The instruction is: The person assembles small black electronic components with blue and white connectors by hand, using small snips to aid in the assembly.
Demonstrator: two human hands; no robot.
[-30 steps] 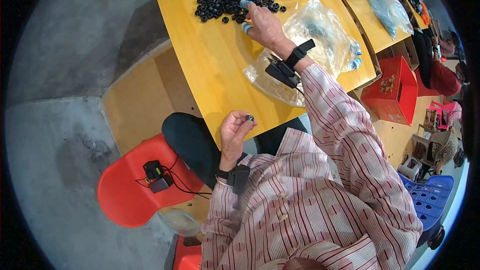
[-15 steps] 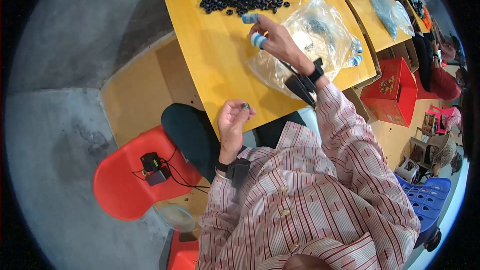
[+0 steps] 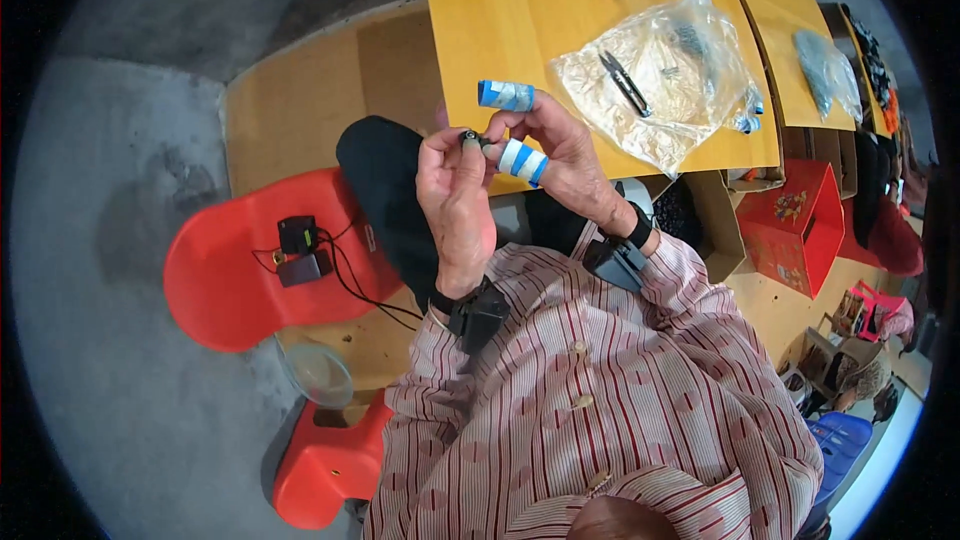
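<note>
Hands meet near the yellow wooden table (image 3: 500, 30): left hand (image 3: 455, 190) and right hand (image 3: 550, 145) pinch a small black ring (image 3: 470, 137), apparently mid-assembly; seating it needs careful alignment.

- A crumpled clear plastic bag (image 3: 665, 80) lies on my yellow table (image 3: 500, 30), just past my right hand.
- A second clear bag (image 3: 825, 65) sits further right.
- A red printed carton (image 3: 795, 225) stands below the table edge.

Bright, even daylight gives soft shadows and mild glare on the clear plastic bag (image 3: 668, 80), while fisheye distortion bends the worktop (image 3: 520, 30) edges inside a black rim.
</note>
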